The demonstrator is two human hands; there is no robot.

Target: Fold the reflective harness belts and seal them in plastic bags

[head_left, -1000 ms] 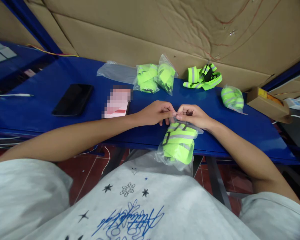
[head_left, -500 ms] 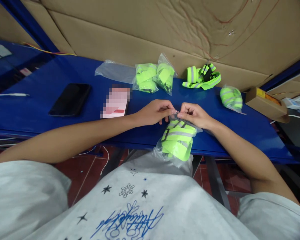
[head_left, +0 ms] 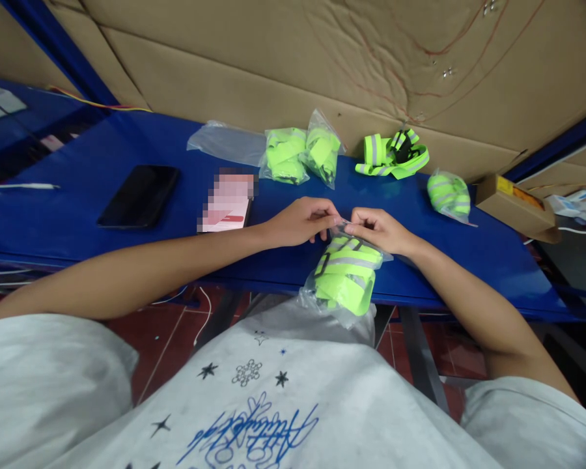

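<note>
A clear plastic bag [head_left: 308, 298] holds a folded yellow-green reflective strap [head_left: 346, 273] with grey bands and dark strips. It hangs at the table's front edge, close to my shirt. My left hand [head_left: 315, 218] pinches the bag's upper edge between thumb and forefinger. Right beside it, my right hand [head_left: 378, 229] pinches the same edge, with its other fingers curled in. Only a small gap separates the two pinches. The fingertips partly cover the bag's edge.
On the blue table [head_left: 176, 260] lie a black phone [head_left: 139, 195], a phone with a lit screen [head_left: 227, 202], an empty plastic bag [head_left: 224, 143], bagged straps [head_left: 286, 155], a loose reflective strap [head_left: 393, 154], another bagged strap [head_left: 449, 195] and a cardboard box [head_left: 515, 207].
The view has shifted slightly. My right hand has moved very little, and both hands keep their pinch on the bag's edge.
</note>
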